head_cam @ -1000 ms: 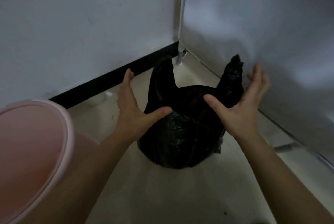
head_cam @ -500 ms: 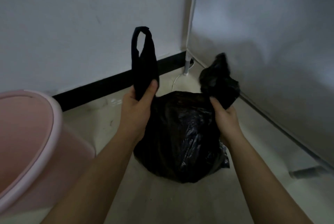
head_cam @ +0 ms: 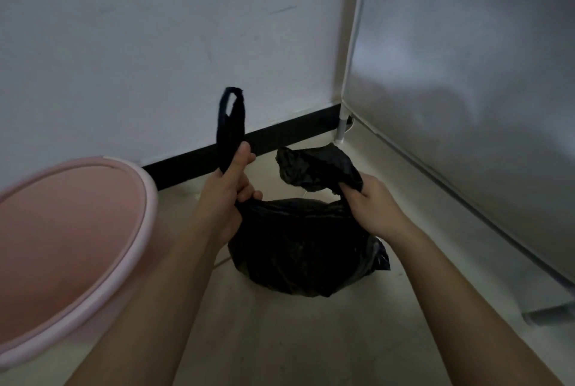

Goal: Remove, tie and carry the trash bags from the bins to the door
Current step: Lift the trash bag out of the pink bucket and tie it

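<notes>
The pale grey wall point(head_cam: 124, 43) fills the upper field from 9 to 12 o'clock. No writing, label or brand mark can be read on it; only faint scuff lines show.

A second grey panel point(head_cam: 466, 74) fills the 1 to 3 o'clock sector. It meets the wall at a thin white vertical post point(head_cam: 353, 43), whose foot stands on the floor at 1 o'clock from the bag.

The cream floor point(head_cam: 280, 339) occupies the lower field. A black skirting strip point(head_cam: 280, 133) runs along the base of the wall.

The round pink plastic bin point(head_cam: 71, 230) sits at 8 to 9 o'clock, with a lighter pink rim. It stands near the bag but apart from it. No label is legible on it.

The black glossy plastic trash bag point(head_cam: 305, 248) rests on the floor at centre, outside the bin, at 3 o'clock from it. The body is filled and rounded. No print is visible on the film.

The left hand point(head_cam: 227, 192) is closed in a fist around the left handle loop point(head_cam: 231, 124) of the bag. The loop stands upright above the fist toward 12 o'clock.

The right hand point(head_cam: 370, 205) is closed around the right handle point(head_cam: 317, 167), which is bunched and crumpled and leans toward 10 o'clock from that hand.

The two hands are held apart above the bag, one at each side of the bag mouth. Both forearms are bare.
</notes>
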A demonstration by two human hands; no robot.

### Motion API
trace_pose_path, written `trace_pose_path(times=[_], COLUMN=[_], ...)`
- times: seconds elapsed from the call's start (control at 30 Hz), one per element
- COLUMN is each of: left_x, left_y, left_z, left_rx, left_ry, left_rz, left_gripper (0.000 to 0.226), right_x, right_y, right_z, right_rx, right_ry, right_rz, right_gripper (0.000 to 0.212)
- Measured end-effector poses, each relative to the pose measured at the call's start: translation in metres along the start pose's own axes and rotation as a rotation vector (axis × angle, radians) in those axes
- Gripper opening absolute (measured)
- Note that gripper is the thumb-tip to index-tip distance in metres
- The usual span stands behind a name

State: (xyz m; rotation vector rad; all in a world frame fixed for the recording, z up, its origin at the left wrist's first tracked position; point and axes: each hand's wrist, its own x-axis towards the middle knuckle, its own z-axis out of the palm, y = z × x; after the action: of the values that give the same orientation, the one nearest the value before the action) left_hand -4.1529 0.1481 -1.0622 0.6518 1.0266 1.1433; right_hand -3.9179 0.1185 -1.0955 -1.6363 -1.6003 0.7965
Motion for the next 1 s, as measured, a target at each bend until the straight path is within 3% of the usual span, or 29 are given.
trace_pose_path(times=[0.07, 0.23, 0.4, 0.47, 0.5, 0.57, 0.63, 0.73, 0.83, 0.9, 1.0], left_x=[-0.002, -0.006, -0.003, -0.002, -0.002, 0.001, 0.002, 0.003, 0.001, 0.000, -0.001], left_y=[0.003, 0.000, 0.004, 0.003, 0.001, -0.001, 0.003, 0.012, 0.010, 0.010, 0.015], left_z=[0.002, 0.008, -0.003, -0.006, -0.006, -0.003, 0.001, 0.003, 0.007, 0.009, 0.011], left_rx=[0.064, 0.213, 0.248, 0.280, 0.289, 0.285, 0.228, 0.080, 0.003, -0.060, 0.083], left_ry=[-0.033, -0.085, -0.206, -0.195, -0.176, -0.120, -0.004, 0.191, 0.180, 0.126, 0.048], left_rz=[-0.027, -0.055, -0.267, -0.322, -0.316, -0.261, -0.126, 0.128, 0.108, -0.029, -0.051], left_gripper=[0.077, 0.037, 0.045, 0.016, 0.008, 0.018, 0.009, 0.014, 0.011, 0.013, 0.032], right_x=[-0.003, -0.012, -0.013, -0.013, -0.012, -0.012, -0.011, -0.011, -0.012, -0.014, -0.021], right_y=[-0.004, -0.014, -0.011, -0.012, -0.012, -0.013, -0.013, -0.009, -0.005, -0.007, -0.023], right_z=[0.004, 0.014, 0.015, 0.015, 0.015, 0.015, 0.014, 0.009, 0.006, 0.004, 0.003], right_rx=[-0.086, -0.170, -0.120, -0.108, -0.109, -0.115, -0.124, -0.343, -0.410, -0.253, -0.134], right_ry=[-0.009, -0.089, -0.044, -0.028, -0.025, -0.004, 0.030, 0.072, 0.017, -0.090, -0.193], right_rz=[-0.061, -0.125, -0.154, -0.171, -0.177, -0.185, -0.183, -0.177, -0.112, -0.033, -0.047], right_gripper=[0.022, 0.019, 0.025, 0.026, 0.026, 0.027, 0.024, 0.016, 0.014, 0.028, 0.091])
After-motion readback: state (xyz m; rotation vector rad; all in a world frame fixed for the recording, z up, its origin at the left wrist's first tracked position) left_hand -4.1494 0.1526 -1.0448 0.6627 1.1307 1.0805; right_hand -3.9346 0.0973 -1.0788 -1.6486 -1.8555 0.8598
